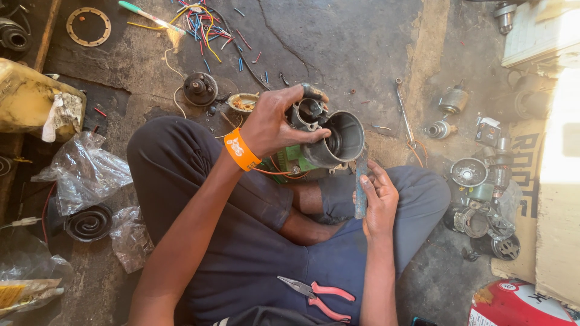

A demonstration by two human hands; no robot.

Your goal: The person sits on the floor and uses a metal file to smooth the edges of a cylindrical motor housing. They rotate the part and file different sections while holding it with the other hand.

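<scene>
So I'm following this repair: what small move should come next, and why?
Probably bring the flat blade in the right hand up into the open mouth of the grey metal housing. The left hand already grips the housing, mouth facing the blade just below its rim.

Daylit from the right, overexposed glare on the pale wall (559,181), dimmer left edge, soft shadows, sharp focus throughout.

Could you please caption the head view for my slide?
Left hand holds a motor housing; right hand holds a flat blade.
</scene>
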